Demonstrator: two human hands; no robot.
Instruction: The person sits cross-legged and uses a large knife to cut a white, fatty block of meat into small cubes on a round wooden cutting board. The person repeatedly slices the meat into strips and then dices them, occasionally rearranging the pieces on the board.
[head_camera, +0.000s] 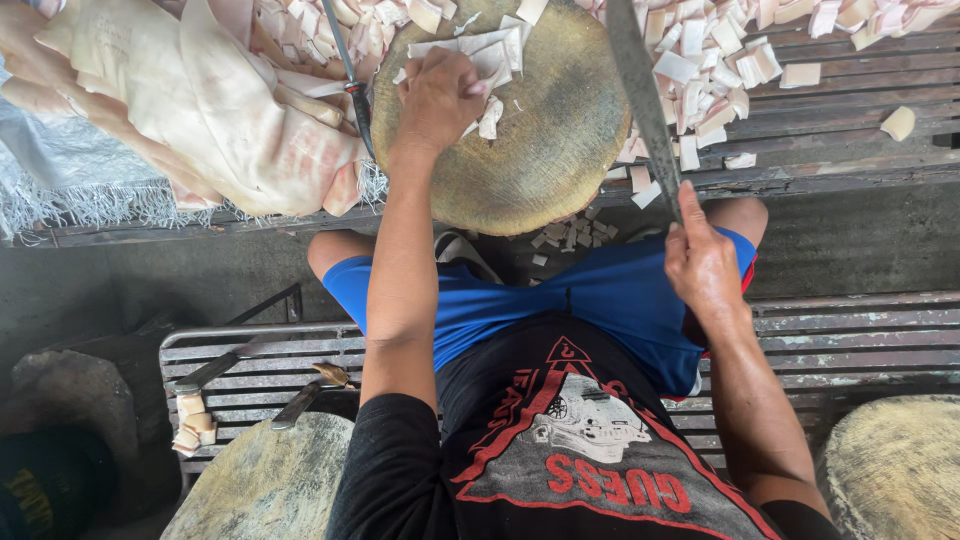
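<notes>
blade (640, 90) lengthwise, tip away

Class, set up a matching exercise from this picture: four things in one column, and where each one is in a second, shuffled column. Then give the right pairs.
Things
1. Long steel cleaver blade
2. Round worn wooden chopping block
3. Large pale folded sheets of skin
4. Small dark-handled knife

Places
A. Piled on the slatted bench, left of the block
B. Under the left hand, with cut white strips on it
C. Held in the right hand
D. Lying on the metal bench by the person's left side

Pairs: 1-C, 2-B, 3-A, 4-D
</notes>
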